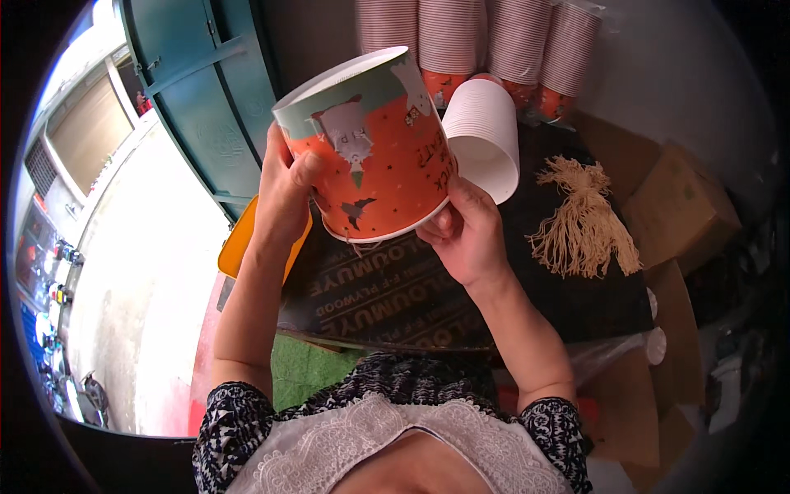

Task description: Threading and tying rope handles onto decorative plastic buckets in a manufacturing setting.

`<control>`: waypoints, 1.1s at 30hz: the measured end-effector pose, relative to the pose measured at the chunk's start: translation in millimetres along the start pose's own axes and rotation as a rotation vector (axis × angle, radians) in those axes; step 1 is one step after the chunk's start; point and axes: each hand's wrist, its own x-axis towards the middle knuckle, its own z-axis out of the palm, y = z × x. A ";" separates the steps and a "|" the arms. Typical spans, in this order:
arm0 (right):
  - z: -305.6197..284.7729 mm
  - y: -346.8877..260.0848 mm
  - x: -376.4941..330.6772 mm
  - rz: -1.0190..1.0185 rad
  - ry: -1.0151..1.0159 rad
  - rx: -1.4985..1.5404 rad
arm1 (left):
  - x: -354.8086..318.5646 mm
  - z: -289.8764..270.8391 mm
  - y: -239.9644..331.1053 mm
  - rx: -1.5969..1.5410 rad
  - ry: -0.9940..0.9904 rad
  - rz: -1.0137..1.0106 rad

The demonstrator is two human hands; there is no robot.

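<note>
Above the table, between both hands, tilts an orange paper bucket (374,160) with a green band and printed cartoon figures. My left hand (284,185) is closed around its left side, thumb on the printed wall. At the lower right, my right hand (469,230) pinches the white rim, with some fingers hidden beneath. A short piece of string (356,247) hangs by the lower rim. Just behind lies a nested stack of white paper buckets (485,132) on its side, one round opening facing me. To the right, a bundle of cream strings (584,218) lies spread out.
The dark plywood table (370,309) bears printed lettering. Tall plastic-wrapped bucket stacks (453,41) stand along the back. Cardboard boxes (683,206) crowd the right side. A yellow container (241,239) sits at the left edge, near a green metal door (202,107).
</note>
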 end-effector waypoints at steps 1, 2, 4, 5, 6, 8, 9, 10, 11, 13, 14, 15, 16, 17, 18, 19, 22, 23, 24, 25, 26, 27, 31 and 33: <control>-1.3 1.4 1.4 -0.002 -0.014 0.014 | 1.1 -0.3 0.9 0.067 -0.011 0.029; -1.8 2.3 2.7 -0.004 -0.027 0.028 | 2.7 0.3 2.1 0.070 -0.010 0.029; -0.2 2.8 4.8 0.016 -0.034 0.023 | 4.9 1.5 5.2 0.086 0.095 0.049; 0.3 3.5 5.8 0.036 -0.038 0.017 | 5.2 0.3 6.6 0.089 0.098 0.048; 0.6 5.0 7.1 0.039 -0.040 0.019 | 5.4 -1.6 8.2 0.138 0.134 0.058; 1.7 4.3 8.2 0.074 -0.032 0.002 | 6.3 -0.4 14.3 0.179 0.164 0.036; 1.1 4.5 8.7 0.073 -0.031 0.000 | 7.2 -1.3 14.3 0.177 0.163 0.037; 0.5 6.7 9.8 0.085 -0.027 -0.034 | 7.3 -5.4 14.3 0.184 0.146 0.053; 1.0 7.5 10.5 0.096 -0.024 -0.068 | 7.7 -9.8 14.3 0.191 0.129 0.070; 7.0 3.1 7.3 0.123 0.029 -0.158 | 13.2 -21.0 14.0 0.162 0.131 0.068; 9.0 1.4 5.5 0.149 0.086 -0.248 | 19.7 -29.2 15.3 0.175 0.182 0.117; -0.5 1.7 4.1 0.162 0.095 -0.287 | 21.4 -35.7 19.2 0.116 0.201 0.084; -4.2 0.5 1.5 0.152 0.081 -0.302 | 28.7 -61.5 14.9 0.205 0.245 0.180; -8.8 -2.8 -1.8 0.141 0.069 -0.319 | 37.0 -76.8 19.0 0.224 0.280 0.228; -18.0 -7.2 -5.5 0.126 0.095 -0.351 | 49.7 -101.2 17.4 0.283 0.296 0.283; -26.4 -12.6 -8.6 0.096 0.120 -0.353 | 55.5 -103.9 21.3 0.333 0.384 0.262; -56.8 -23.1 -13.6 0.065 0.241 -0.337 | 80.1 -126.6 15.3 0.408 0.529 0.287; -62.5 -26.2 -14.8 0.055 0.270 -0.336 | 88.6 -134.4 9.9 0.456 0.569 0.305; -67.4 -28.9 -15.6 0.045 0.299 -0.337 | 97.1 -142.1 3.3 0.502 0.609 0.321; -71.4 -30.1 -15.5 0.046 0.325 -0.334 | 105.5 -152.2 -4.9 0.570 0.657 0.328; -77.7 -30.2 -15.6 0.041 0.330 -0.317 | 112.5 -159.8 -14.2 0.597 0.670 0.338; -83.3 -29.7 -15.8 0.037 0.336 -0.299 | 119.4 -166.7 -24.1 0.624 0.683 0.347; -100.5 -26.1 -18.4 0.035 0.397 -0.266 | 142.1 -180.2 -65.1 0.604 0.731 0.230; -106.7 -26.3 -21.5 0.043 0.436 -0.292 | 149.5 -170.4 -72.6 0.552 0.768 0.036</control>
